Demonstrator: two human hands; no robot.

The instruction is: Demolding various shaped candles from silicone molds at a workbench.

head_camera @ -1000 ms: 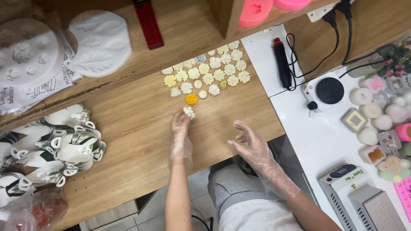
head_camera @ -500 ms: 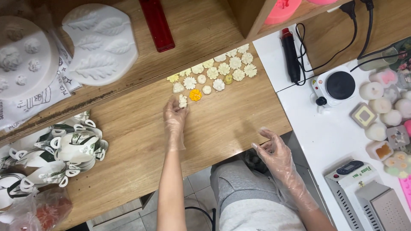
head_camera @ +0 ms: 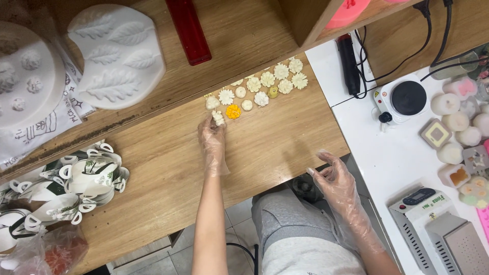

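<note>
On the wooden worktop [head_camera: 168, 168], your left hand [head_camera: 213, 145], in a thin clear glove, reaches forward and pinches a small cream flower piece [head_camera: 218, 118] between its fingertips, at the near left edge of the cluster of cream flower shapes [head_camera: 265, 84]. Just to its right lies the one orange flower [head_camera: 233, 111]. Your right hand [head_camera: 333, 178], also gloved, hovers off the worktop's near edge above your lap, fingers loosely curled and open, holding nothing. Well to the left sits a pile of white cups with green prints [head_camera: 76, 178]; a white leaf mould [head_camera: 114, 56] lies on the shelf above.
</note>
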